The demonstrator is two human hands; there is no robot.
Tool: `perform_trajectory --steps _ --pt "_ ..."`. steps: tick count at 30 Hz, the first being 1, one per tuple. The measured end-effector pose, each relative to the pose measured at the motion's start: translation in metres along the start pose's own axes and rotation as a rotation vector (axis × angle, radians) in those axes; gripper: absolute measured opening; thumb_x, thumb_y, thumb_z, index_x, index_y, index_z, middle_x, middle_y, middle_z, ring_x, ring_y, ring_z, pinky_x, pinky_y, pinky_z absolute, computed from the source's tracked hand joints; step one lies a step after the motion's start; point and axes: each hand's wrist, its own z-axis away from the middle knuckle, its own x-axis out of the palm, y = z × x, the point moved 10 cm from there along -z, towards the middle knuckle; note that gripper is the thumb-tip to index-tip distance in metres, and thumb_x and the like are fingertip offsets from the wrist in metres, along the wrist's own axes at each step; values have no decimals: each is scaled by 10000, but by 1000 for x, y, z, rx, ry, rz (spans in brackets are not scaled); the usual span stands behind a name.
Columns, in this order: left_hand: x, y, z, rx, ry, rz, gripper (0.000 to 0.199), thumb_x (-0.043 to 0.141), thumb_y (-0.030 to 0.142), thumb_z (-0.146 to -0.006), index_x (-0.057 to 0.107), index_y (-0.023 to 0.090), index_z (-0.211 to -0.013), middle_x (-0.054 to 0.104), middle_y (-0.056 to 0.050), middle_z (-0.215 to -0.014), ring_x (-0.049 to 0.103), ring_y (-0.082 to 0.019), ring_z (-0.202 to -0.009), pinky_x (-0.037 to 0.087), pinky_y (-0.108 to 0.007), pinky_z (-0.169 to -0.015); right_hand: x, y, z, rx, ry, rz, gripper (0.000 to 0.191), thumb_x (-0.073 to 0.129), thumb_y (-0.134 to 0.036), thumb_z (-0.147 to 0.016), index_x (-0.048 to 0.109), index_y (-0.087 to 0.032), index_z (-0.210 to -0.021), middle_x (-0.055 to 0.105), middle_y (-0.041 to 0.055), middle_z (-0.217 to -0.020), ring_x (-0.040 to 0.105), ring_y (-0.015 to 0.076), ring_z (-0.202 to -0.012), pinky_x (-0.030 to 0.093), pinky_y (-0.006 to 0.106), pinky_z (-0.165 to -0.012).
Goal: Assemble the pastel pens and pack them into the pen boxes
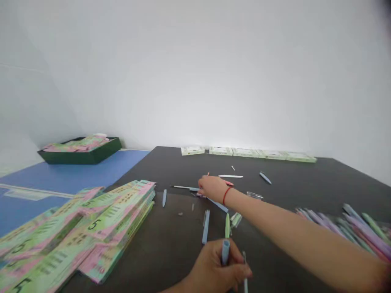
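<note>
The right arm [284, 228] is stretching forward and leftward across the table [146, 252], its hand [214, 188] reaching palm down with fingers bent; the left hand [218, 266] is curling its fingers and thumb together, low and nearer the body.

Bright, diffuse light; slight blur.

5 on green-and-pink packets [113, 213]

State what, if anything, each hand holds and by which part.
The left hand grips a light-blue plastic pen barrel below its exposed open end. The right hand is at slim blue pen parts; whether it grips any cannot be told.
</note>
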Motion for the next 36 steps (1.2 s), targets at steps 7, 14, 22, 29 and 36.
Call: perform_trajectory --steps 7,14,22,29,36 --pt "-1 -2 -1 -6 -22 -2 547 819 561 -434 491 165 -618 502 71 -432 416 -32 -352 257 -155 -352 -19 -6 0 -29 76 -114 136 590 -252 -867 634 -129 -906 638 94 -1022 615 201 -904 479 315 -766" --pt "-4 5 0 92 -31 39 437 799 466 -573 487 166 -635 524 55 -514 408 -38 -392 272 -172 -389 -40 25 130 -48 70 -909 210 497 -354 -905 604 -182 -959 584 -13 -737 503 100 -594 389 209 -538" --pt "-3 9 0 83 -42 -65 387 772 427 -624 487 165 -622 491 66 -454 388 -46 -385 238 -178 -398 -4 34 198 225 108 -1648 237 584 -413 -847 541 -181 -821 347 -92 -511 293 60 -433 227 199 -428" --pt "-3 1 1 38 -59 -109 371 779 411 -612 500 166 -631 473 72 -447 401 -53 -381 251 -176 -392 -19 26 190 153 213 -1259 254 467 -403 -927 513 -191 -796 374 -75 -549 327 78 -484 265 201 -455" --pt "1 3 0 12 -70 -63 392 795 414 -577 489 171 -610 474 76 -450 406 -54 -376 291 -180 -389 0 -2 188 35 -4 -1319 305 444 -422 -927 559 -172 -795 412 -59 -577 344 65 -471 272 172 -417"
